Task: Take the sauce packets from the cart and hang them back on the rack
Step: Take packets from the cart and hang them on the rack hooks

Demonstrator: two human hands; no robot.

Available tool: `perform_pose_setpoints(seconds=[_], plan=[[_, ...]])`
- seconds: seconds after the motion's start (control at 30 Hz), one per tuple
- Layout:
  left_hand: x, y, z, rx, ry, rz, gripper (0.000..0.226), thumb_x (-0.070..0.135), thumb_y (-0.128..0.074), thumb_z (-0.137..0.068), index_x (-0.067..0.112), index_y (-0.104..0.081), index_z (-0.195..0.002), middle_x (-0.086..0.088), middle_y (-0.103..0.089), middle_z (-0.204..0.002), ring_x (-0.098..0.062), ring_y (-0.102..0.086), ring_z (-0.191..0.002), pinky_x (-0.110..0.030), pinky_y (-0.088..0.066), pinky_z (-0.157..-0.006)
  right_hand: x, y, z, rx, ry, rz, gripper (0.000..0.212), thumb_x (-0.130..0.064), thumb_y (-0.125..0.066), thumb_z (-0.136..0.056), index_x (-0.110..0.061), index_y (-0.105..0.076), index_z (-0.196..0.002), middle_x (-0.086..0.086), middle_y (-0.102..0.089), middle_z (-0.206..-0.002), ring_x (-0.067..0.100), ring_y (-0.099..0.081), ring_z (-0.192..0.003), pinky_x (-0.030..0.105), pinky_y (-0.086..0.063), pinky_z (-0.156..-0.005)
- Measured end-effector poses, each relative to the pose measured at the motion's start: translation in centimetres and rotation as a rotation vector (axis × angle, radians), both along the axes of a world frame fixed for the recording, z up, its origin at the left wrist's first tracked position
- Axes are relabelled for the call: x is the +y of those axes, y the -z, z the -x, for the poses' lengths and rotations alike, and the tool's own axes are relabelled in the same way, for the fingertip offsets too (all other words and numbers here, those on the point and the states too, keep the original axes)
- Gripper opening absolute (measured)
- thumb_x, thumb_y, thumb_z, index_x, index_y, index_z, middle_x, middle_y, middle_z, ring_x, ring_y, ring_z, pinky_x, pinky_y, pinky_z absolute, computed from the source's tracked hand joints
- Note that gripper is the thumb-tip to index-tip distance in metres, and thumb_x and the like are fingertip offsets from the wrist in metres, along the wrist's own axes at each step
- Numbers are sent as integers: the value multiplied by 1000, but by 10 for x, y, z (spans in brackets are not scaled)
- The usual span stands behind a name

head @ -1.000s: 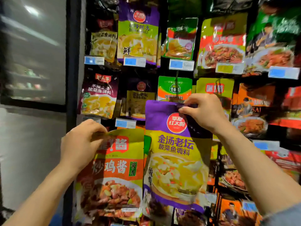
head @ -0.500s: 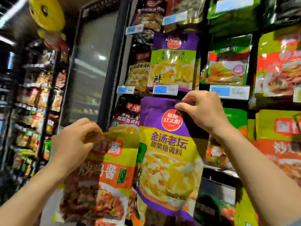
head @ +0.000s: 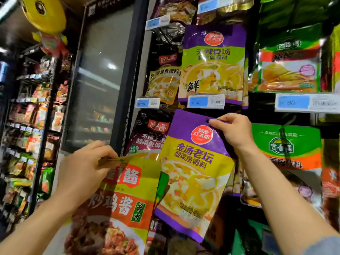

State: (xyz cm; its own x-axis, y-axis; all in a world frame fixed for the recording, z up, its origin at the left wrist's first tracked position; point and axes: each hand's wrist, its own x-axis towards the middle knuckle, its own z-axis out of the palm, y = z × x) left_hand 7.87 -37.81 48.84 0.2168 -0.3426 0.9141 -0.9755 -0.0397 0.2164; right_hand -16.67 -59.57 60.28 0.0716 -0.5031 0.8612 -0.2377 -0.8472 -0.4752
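Two packets are in hand, both raised to the rack (head: pixel 257 115). Right hand (head: pixel 232 132) pinches the purple packet (head: pixel 193 173) by its top edge, thumb and forefinger beside the hang hole, so the hole stays free for a peg. The packet hangs tilted, bottom swung toward the person's right, its top just under the price tag (head: pixel 206 101) of the row above. No peg is visible behind it; whether the hole has caught one, I cannot tell.

Left hand (head: pixel 86 168) pinches the yellow-red packet (head: pixel 119 199) at its top edge, fingers curled over it, lower and to the left, likely parked there while the right works. Its right edge overlaps the purple one's lower left corner.

Likely step: threading the purple packet's hole onto a peg. A similar purple packet hangs directly above. The cart is out of view.
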Motion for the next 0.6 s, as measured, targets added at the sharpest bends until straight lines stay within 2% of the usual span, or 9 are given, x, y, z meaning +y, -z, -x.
perform_pose_setpoints(seconds=[0.1, 0.2, 0.3, 0.4, 0.5, 0.6], plan=[[-15, -2, -12, 54, 49, 21, 32, 4, -78, -69, 33, -64, -72, 11, -59, -75, -14, -55, -66, -33, -43, -48, -17, -4, -8, -21, -30, -48, 18, -30, -81, -67, -26, -65, -59, 7, -70, -70, 20, -63, -67, 46, -53, -73], [-26, -4, -20, 78, 79, 31, 39, 5, -77, -71, 40, -59, -70, 14, -59, -78, -12, -54, -69, -33, -44, -52, -26, -10, -10, -50, -59, -77, 13, -30, -80, -67, -21, -71, -66, 8, -71, -73, 20, -63, -68, 47, -53, -75], [-32, -5, -24, 106, 102, 38, 37, 9, -76, -72, 40, -57, -66, 17, -59, -79, -8, -53, -71, -36, -45, -56, -27, -11, -11, -86, -143, -115, 11, -17, -79, -71, -20, -69, -68, 6, -69, -73, 20, -62, -66, 41, -53, -73], [-36, -8, -25, 117, 111, 40, 41, 13, -76, -73, 46, -53, -65, 18, -58, -77, -3, -52, -72, -30, -40, -54, -23, -11, -14, -114, -206, -129, 10, -11, -76, -73, -17, -69, -70, 4, -68, -73, 17, -61, -64, 32, -51, -69], [-38, -10, -26, 112, 140, 56, 36, 16, -75, -74, 45, -55, -68, 25, -53, -96, -2, -51, -73, -30, -39, -54, -20, -11, -15, -153, -271, -160, 8, -11, -75, -75, -17, -69, -75, 4, -70, -78, 19, -65, -68, 30, -54, -69], [-39, -12, -31, 111, 136, 78, 27, 17, -75, -74, 38, -59, -69, 13, -56, -77, -4, -51, -71, -31, -40, -54, -18, -19, -16, -188, -309, -145, 18, -7, -73, -76, -14, -71, -93, 9, -71, -90, 22, -68, -81, 32, -55, -77]])
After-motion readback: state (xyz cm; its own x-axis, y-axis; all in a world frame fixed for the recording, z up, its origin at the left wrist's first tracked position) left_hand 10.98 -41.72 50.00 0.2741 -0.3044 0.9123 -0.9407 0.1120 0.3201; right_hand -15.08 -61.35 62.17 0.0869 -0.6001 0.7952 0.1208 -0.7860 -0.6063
